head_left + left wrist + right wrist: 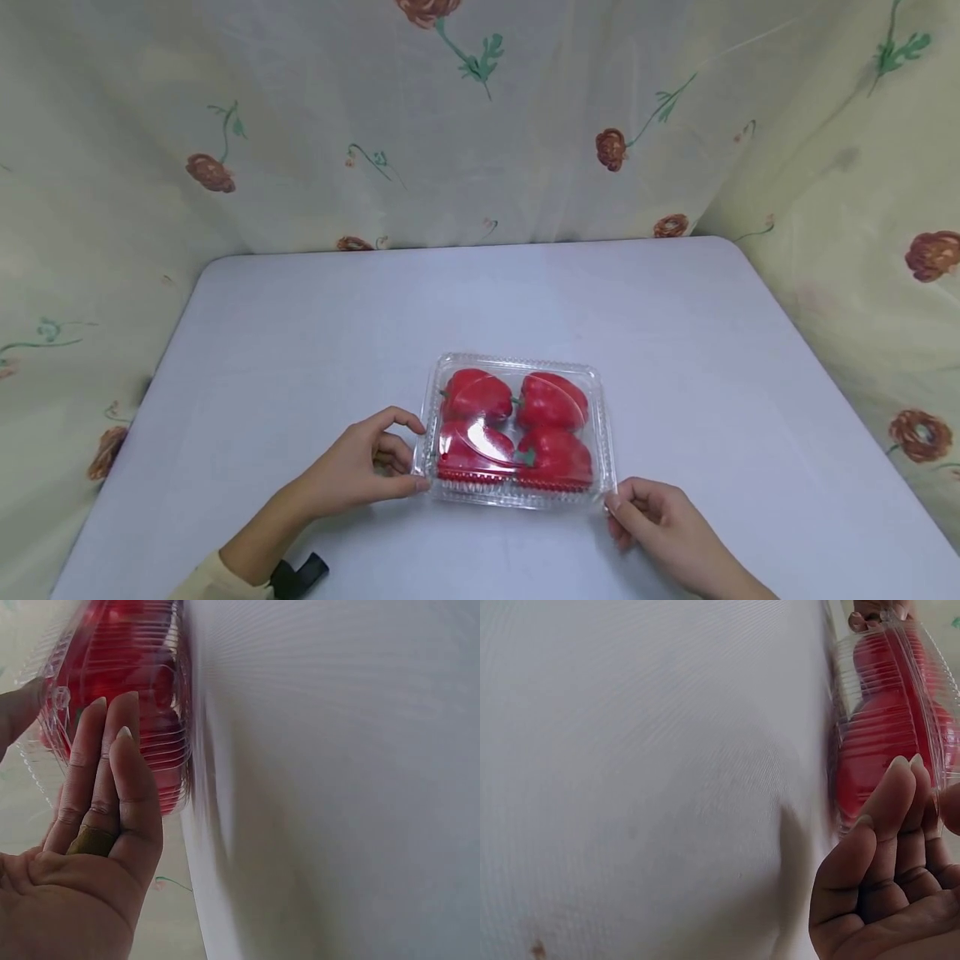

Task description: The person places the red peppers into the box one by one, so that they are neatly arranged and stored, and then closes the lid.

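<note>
A clear plastic clamshell box (525, 502) with its lid down lies on the white table, in front of the person. Inside it are several red bell peppers (555, 404) with green stems. My left hand (367, 462) holds the box's left edge, thumb near the front corner and index finger farther back. In the left wrist view, that hand's other fingers (131, 780) lie near the ribbed side wall. At the front right corner, my right hand (660, 521) pinches the rim between thumb and index finger. The right wrist view shows its fingertips (896, 784) close to the wall.
The white table (337, 333) reaches back to a floral cloth (300, 125) that hangs behind it and along both sides. A black strap or device (300, 575) sits at the left wrist, beside a pale yellow sleeve (221, 579).
</note>
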### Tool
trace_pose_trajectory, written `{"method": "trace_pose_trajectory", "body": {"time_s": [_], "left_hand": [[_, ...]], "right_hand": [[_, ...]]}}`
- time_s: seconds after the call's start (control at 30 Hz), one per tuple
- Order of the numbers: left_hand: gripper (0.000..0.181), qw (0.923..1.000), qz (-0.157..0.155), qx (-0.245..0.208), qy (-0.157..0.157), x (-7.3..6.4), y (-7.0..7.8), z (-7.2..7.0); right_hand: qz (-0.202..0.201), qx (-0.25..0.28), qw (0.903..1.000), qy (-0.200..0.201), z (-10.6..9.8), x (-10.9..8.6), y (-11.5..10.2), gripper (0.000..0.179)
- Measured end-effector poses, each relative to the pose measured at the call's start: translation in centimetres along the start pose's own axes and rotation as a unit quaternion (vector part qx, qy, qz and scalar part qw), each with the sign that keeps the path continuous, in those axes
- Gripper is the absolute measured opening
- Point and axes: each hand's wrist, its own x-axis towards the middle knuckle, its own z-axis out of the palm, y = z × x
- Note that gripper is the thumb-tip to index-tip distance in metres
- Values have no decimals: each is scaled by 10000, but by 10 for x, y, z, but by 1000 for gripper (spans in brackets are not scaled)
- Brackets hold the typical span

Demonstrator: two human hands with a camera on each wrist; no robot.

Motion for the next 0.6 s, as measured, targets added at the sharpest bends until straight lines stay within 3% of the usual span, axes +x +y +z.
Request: {"method": "trace_pose_trajectory", "body": {"time_s": [0.4, 0.6], "left_hand": [[55, 9952, -240, -646, -701, 4, 4, -3], [53, 9933, -257, -819, -774, 2, 4, -2]], "right_hand": [[352, 161, 9992, 66, 2, 0, -1, 28], [550, 267, 9981, 16, 2, 1, -4, 30]]}}
